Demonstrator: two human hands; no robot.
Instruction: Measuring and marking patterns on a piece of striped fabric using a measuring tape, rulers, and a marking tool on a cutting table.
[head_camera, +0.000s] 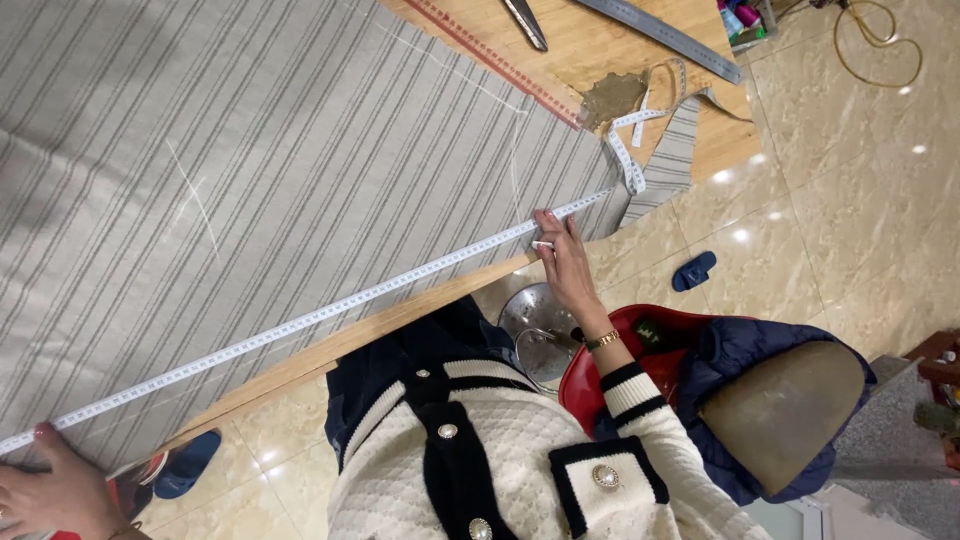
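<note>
A white tape measure (300, 322) is stretched taut along the near edge of grey striped fabric (250, 170) spread over a wooden table (400, 320). My left hand (50, 495), at the bottom left corner, pins one end of the tape on the fabric. My right hand (563, 262) presses the tape down at the table's edge, with a small white piece (543, 243) between its fingers; it wears a gold bracelet. Beyond that hand the spare tape (628, 150) curls loosely. White chalk lines mark the fabric.
Scissors (525, 22) and a long metal ruler (660, 35) lie at the table's far end. A red chair (590, 385) with a navy jacket (745, 350), a metal bowl (535, 318) and blue slippers (693, 270) are on the tiled floor.
</note>
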